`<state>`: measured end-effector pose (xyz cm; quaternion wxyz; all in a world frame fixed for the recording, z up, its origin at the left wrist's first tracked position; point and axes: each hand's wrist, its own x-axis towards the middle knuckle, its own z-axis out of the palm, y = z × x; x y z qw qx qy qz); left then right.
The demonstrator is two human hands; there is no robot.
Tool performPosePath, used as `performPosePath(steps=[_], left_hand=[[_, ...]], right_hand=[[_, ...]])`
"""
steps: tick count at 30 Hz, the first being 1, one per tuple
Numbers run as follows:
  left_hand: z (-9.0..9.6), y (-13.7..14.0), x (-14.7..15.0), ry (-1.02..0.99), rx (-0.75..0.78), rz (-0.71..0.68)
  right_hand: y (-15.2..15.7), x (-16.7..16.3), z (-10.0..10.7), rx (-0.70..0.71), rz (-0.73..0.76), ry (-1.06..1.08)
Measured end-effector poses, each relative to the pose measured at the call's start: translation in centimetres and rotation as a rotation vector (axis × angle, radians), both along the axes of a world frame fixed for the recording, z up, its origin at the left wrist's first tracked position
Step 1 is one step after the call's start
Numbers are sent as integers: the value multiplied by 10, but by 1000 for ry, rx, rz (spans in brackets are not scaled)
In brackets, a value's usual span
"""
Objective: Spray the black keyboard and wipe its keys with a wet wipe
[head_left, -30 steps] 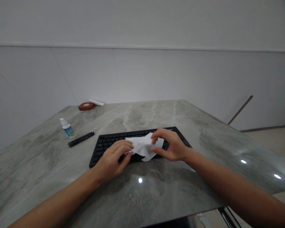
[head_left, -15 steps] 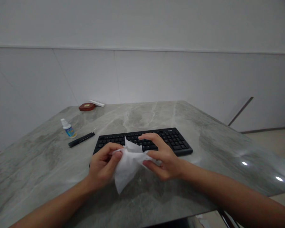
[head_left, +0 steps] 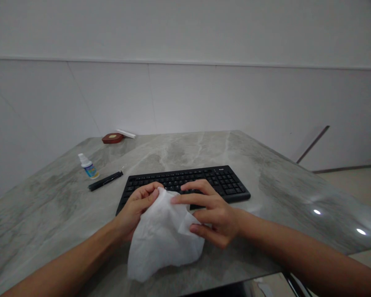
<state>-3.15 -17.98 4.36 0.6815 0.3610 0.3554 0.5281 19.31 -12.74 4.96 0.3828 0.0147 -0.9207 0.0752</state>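
Observation:
A thin white wipe (head_left: 165,243) hangs spread between my two hands, in front of a black keyboard (head_left: 231,181). My left hand (head_left: 136,210) pinches its upper left corner between thumb and fingers. At the right edge of the cloth, my right hand (head_left: 214,214) holds a fold between the thumb and a finger, while its index finger lies against the front of the cloth and another finger reaches out over the keys. The hands and the wipe hide the lower middle of the keyboard.
Left of the keyboard lies a black pen-like object (head_left: 105,181), with a small white spray bottle (head_left: 89,167) standing behind it. A reddish-brown case (head_left: 112,138) and a flat white piece (head_left: 126,133) rest at the back of the marbled table (head_left: 185,150), near the wall.
The wipe was bunched and folded between my hands; now it is opened out and hangs lower and wider. My right index finger has come onto the cloth.

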Motion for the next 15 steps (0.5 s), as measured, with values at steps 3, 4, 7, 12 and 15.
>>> performPosePath(steps=[3,4,7,12,15], left_hand=[[-2,3,-2,-37,-25,-50],[-3,4,-3,-49,-37,-56],[-6,6,-5,-76,-78,-63],[-6,6,-6,-115,-102,-106],[-3,5,-5,-144,-107,-122]], right_hand=[[2,0,-1,14,-7,38],[3,0,-2,19,-13,49],[4,1,-2,27,-8,45],[6,1,-3,-38,-7,87],[7,1,-1,-71,24,102]])
